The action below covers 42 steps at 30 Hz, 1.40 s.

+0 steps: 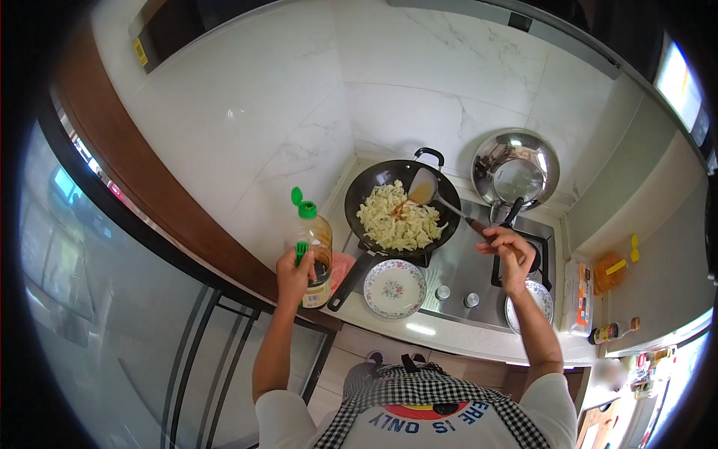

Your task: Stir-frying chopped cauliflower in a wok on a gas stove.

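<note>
My left hand (295, 275) grips the green handle of a large plastic bottle (321, 233), upright with its green flip cap raised and dark liquid low inside. In my right hand (509, 253) is the wooden handle of a metal wok spatula (423, 185). The spatula's blade is over the far side of a black wok (352, 207), with some brownish liquid on it. Chopped pale vegetable pieces (392, 224), perhaps cauliflower or cabbage, fill the wok's bottom. A brown sauce stain marks the pieces near the blade.
A floral plate (394, 289) lies before the wok, beside its long handle (350, 283). Another plate (530, 306) is partly under my right forearm. A shiny metal lid (515, 165) leans on the back wall. A clear box (578, 294) and a sauce bottle (614, 331) stand at the right.
</note>
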{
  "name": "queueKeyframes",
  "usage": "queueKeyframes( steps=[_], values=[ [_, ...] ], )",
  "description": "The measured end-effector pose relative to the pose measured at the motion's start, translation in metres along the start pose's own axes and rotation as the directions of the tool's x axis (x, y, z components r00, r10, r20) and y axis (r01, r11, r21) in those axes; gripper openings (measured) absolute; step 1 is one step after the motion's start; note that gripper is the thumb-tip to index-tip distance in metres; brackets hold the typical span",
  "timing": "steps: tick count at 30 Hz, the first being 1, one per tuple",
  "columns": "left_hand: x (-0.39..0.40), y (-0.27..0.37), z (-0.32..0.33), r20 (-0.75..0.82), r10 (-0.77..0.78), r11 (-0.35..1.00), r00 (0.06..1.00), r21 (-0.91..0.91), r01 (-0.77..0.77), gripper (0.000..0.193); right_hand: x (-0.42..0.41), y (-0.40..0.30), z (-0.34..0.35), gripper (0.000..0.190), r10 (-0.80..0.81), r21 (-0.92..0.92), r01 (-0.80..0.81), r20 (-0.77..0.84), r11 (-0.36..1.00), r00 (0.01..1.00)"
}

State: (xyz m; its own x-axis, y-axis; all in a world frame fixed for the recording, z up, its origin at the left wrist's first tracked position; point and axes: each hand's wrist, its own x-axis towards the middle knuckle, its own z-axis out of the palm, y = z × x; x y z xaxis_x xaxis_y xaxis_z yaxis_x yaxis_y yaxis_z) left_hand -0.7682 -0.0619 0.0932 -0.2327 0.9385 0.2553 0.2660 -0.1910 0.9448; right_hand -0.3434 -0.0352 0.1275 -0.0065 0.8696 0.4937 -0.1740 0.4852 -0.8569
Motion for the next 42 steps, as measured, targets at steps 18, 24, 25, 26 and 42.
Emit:
queueKeyframes(
  steps=[18,24,25,26,42],
  values=[
    [-0.066,-0.005,-0.010,-0.270,0.038,0.988,0.962,-0.132,-0.076,0.021,0.046,0.003,0.060,0.031,0.294,-0.058,-0.305,-0.146,0.951,0.944],
    [-0.075,-0.004,-0.022,-0.292,-0.006,0.991,0.957,-0.129,-0.033,0.021,0.088,-0.008,0.127,0.021,0.306,-0.198,-0.291,0.048,0.936,0.951],
    [-0.076,-0.005,-0.024,-0.295,-0.010,0.991,0.955,-0.127,-0.029,0.021,0.096,-0.016,0.130,0.021,0.311,-0.197,-0.295,0.052,0.935,0.949],
    [-0.078,-0.006,-0.025,-0.297,-0.014,0.991,0.955,-0.132,-0.026,0.021,0.103,-0.023,0.132,0.022,0.309,-0.205,-0.289,0.072,0.935,0.948],
    [-0.082,-0.001,-0.020,-0.282,-0.014,0.986,0.959,-0.166,-0.034,0.019,0.140,-0.073,0.052,0.035,0.368,-0.368,-0.333,0.029,0.868,0.929]
  ],
)
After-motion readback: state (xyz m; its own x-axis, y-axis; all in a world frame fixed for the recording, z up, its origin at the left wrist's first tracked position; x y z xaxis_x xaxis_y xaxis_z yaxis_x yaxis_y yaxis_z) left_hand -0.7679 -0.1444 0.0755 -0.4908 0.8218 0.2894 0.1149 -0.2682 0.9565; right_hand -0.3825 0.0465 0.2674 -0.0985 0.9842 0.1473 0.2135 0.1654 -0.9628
